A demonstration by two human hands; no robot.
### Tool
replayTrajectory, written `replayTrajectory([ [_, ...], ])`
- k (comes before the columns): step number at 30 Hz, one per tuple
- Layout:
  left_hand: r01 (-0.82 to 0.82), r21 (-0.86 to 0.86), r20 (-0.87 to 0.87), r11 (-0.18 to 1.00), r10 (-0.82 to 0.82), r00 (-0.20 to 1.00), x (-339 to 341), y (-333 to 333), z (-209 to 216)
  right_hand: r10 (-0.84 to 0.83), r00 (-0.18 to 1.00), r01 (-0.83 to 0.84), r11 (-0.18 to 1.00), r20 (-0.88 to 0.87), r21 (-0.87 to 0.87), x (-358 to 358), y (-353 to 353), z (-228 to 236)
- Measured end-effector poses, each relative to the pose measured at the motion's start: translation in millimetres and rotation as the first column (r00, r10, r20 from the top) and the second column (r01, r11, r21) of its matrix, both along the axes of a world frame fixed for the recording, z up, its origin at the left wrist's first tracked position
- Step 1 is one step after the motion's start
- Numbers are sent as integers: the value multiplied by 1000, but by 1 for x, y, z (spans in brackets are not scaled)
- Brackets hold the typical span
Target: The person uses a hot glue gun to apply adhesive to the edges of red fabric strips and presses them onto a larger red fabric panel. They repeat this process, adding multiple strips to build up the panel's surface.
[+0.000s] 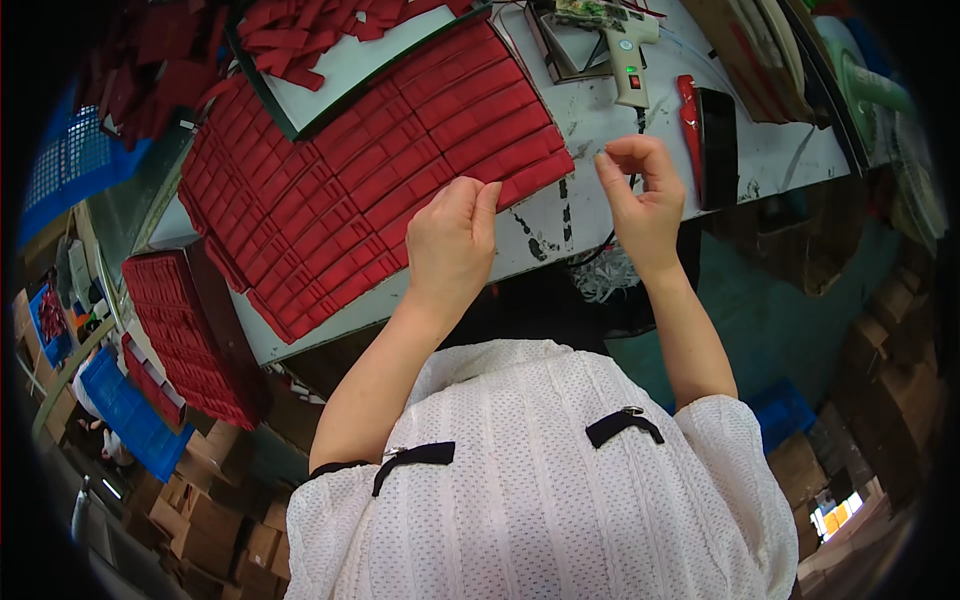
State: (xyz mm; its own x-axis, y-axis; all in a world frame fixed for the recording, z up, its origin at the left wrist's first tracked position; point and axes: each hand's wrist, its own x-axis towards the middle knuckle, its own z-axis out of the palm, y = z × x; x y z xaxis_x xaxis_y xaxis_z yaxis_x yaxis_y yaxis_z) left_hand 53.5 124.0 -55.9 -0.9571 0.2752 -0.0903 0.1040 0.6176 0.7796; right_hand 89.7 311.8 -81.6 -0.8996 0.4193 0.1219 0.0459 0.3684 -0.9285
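Red folded pieces (375, 165), rows | dark-marked white table (770, 155) | cardboard boxes (215, 530) below

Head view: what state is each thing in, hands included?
Left hand: closed; anything inside is hidden.
Right hand: fingers curled, thumb and forefinger tips close together.
Glue gun: set down, green light lit.
Folded red pieces: laid in rows.
Dark-rimmed tray: holds loose red strips.
White table: marked with dark stains.
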Motion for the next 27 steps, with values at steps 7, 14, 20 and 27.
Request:
replayTrajectory([
  [7, 5, -32, -4, 999, -6, 1000, 0, 1, 0, 82, 995, -92, 978, 60, 186, -13, -16, 3],
  [14, 113, -96, -188, 989, -129, 974, 6, -4, -4, 132, 985, -141, 987, 111, 77, -18, -17, 6],
  [20, 109, -313, -152, 943, -163, 975, 0, -1, 0, 155, 970, -167, 985, 187, 50, -19, -17, 10],
  [27, 128, -458, -334, 880, -304, 892, -2, -5, -4, 142, 979, -149, 988, 149, 36, -20, -17, 8],
])
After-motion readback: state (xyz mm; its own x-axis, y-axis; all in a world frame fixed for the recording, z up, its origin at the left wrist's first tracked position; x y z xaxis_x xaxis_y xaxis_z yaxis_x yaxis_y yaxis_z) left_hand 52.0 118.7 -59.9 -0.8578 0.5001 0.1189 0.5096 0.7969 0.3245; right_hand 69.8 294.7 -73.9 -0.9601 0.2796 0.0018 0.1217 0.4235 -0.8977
